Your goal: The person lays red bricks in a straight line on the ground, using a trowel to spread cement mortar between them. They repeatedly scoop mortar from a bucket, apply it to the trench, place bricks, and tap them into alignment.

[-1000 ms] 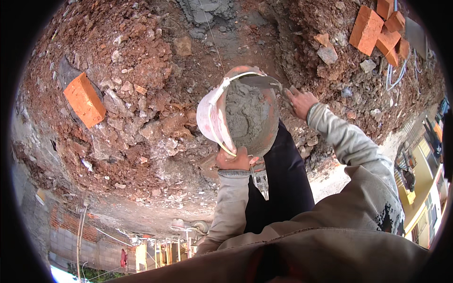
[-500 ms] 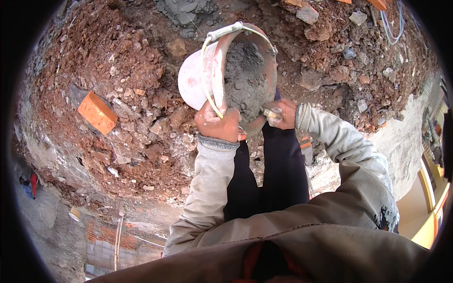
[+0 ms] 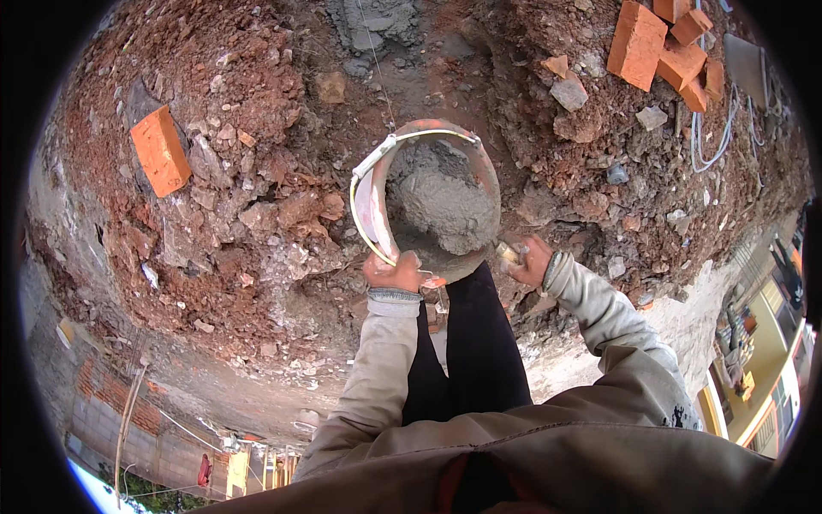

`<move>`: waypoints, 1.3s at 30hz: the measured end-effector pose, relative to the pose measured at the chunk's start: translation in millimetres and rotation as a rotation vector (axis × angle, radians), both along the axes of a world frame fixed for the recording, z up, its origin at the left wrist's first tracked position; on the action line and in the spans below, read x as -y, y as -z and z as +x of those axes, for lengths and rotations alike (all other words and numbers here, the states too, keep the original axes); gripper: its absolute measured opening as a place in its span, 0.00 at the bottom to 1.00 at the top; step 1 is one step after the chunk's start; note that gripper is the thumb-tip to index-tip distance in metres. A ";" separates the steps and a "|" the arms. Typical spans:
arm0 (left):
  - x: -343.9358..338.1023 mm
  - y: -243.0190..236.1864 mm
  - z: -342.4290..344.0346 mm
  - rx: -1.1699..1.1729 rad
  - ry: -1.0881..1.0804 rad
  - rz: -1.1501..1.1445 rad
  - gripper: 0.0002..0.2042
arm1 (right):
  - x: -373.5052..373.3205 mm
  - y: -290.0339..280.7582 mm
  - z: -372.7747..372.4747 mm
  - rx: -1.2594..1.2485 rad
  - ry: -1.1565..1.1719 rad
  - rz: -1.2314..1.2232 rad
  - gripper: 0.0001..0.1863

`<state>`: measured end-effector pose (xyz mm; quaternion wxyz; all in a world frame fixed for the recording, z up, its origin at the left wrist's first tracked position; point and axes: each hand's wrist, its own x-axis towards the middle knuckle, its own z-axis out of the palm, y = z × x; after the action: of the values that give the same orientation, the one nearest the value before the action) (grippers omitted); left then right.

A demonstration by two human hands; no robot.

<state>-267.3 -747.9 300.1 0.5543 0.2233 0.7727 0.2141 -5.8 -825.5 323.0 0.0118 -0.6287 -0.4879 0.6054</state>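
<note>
Working thing, a whitish-pink round bucket [image 3: 368, 206] with a smeared rim, sits centrally in the head view, in front of the person's dark-trousered legs [image 3: 484, 343]; whether it rests on the ground or is carried cannot be told. Its mouth faces up toward the wearer, with outer wall showing only at left, so it appears slightly tilted, presumably to keep the contents within reach. Inside lies a grey, lumpy mass of wet mortar [image 3: 445, 206], heaped rather than level, which suggests a stiff mix. Left hand [image 3: 394, 271] is curled tight over the near-left rim, beside the lower end of the pale bail handle [image 3: 377, 156]; probably this steadies the bucket against the load. Right hand [image 3: 531, 262] is closed around a short, light-coloured tool handle [image 3: 509, 252] just beside the near-right rim; no blade can be made out with certainty. Holding the tool there seems to leave the bucket's mouth unobstructed. Surroundings: a single orange rectangular brick [image 3: 160, 152] on reddish rubble [image 3: 257, 171] at left; a loose pile of orange bricks [image 3: 638, 44] at upper right; a thin taut string [image 3: 372, 60] beyond the bucket, apparently a guide line.
</note>
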 end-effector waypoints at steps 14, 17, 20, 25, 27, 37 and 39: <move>127.9 22.3 -75.6 -0.359 -0.176 0.005 0.17 | -75.7 135.5 -21.4 0.190 0.088 0.137 0.24; 115.2 2.7 -64.7 -0.259 -0.381 -0.120 0.18 | -105.3 176.1 -53.4 0.141 0.251 0.226 0.21; 106.9 -12.5 -53.0 -0.247 -0.466 -0.055 0.19 | -126.2 229.1 -85.1 -0.029 0.413 0.195 0.18; 141.2 4.2 -99.4 -0.377 -0.436 -0.057 0.20 | -178.6 266.7 -132.8 -0.532 0.824 -0.182 0.14; 140.3 7.2 -102.1 -0.383 -0.454 -0.012 0.22 | -196.9 307.6 -135.0 -0.747 0.946 -0.242 0.15; 126.9 17.8 -120.4 -0.330 -0.361 -0.044 0.20 | -99.2 297.2 -130.9 -1.195 1.047 -0.712 0.24; 108.4 2.7 -111.9 -0.295 -0.370 -0.121 0.20 | -83.2 246.5 -101.8 -1.052 0.996 -0.500 0.19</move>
<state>-379.2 -856.2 297.4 0.3993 0.0730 0.8844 0.2303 -107.6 -742.3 76.5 0.3713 -0.3876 0.0740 0.8405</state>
